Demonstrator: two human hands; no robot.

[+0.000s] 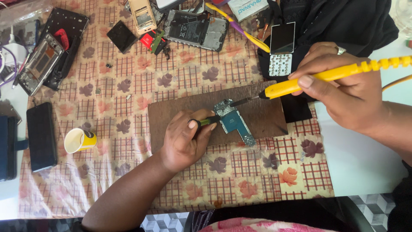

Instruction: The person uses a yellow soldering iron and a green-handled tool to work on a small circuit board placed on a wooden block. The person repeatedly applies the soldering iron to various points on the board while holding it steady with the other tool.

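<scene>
A person leans over a cluttered surface (356, 163) covered by a checked cloth with a flower print (240, 172). The right hand (343, 86) is curled tight around a yellow plastic soldering iron (300, 82), its dark metal tip resting on the top edge of a small blue-green phone circuit board (234, 121). The left hand (184, 139) is closed round a slim tool with a black and yellow-green handle (205, 122), whose far end touches the board's left side. The board lies flat near the middle of a brown wooden work board (180, 107), already stripped out of its phone case; judging from that, the dismantling is done and the work on the bare board is under way, with reassembly still to come. Around it sit opened phone bodies, one a dismantled dark phone frame (195, 28), a beige phone shell (143, 15), a loose small screen with keypad (282, 47), a black phone lying face down (41, 135) and a yellow paper cup on its side (79, 139). Patterned grey floor tiles (373, 204) show at the lower edge.
</scene>
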